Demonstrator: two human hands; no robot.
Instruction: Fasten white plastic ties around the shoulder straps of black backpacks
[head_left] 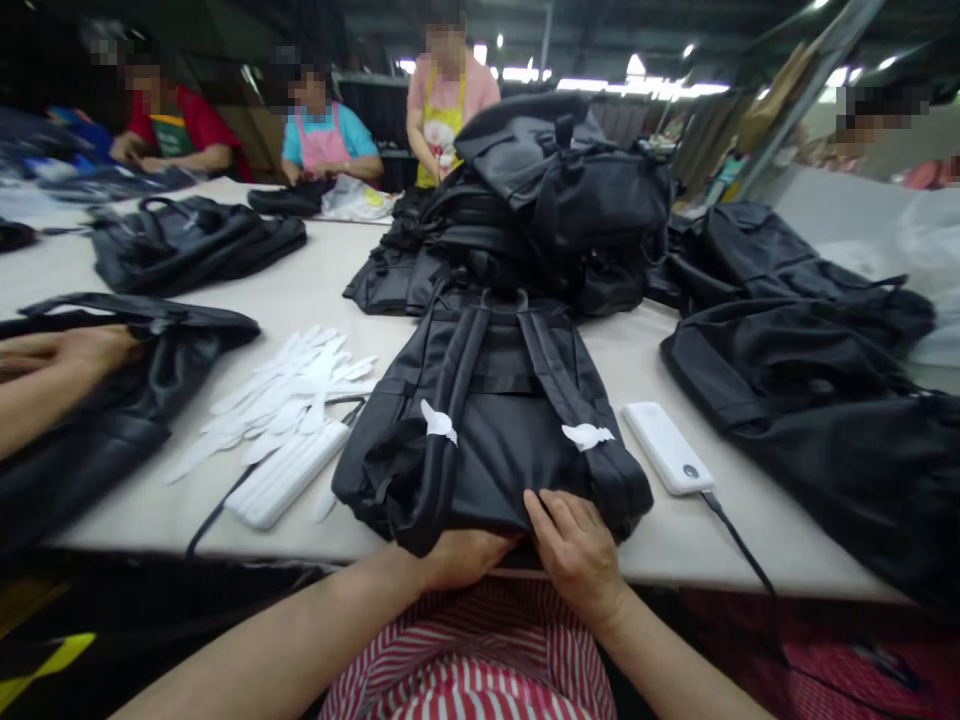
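A black backpack [495, 455] lies on the table in front of me, its two shoulder straps facing up and its base at the near edge. White paper-like wraps, one on the left strap [439, 422] and one on the right strap [587, 436], go around the straps. My right hand [576, 548] grips the backpack's near edge, fingertips on top and thumb side inward. Against the same edge, further left, is my left hand [466, 557]; its fingers are mostly hidden under the bag.
Left of the backpack are a heap of white strips [300, 385] and a white power bank [289, 475] with a cable. Another white cabled device [666, 447] lies right. Black bags pile up behind [555, 190] and at right [817, 370]. Another person's hand [90, 360] works at a bag far left.
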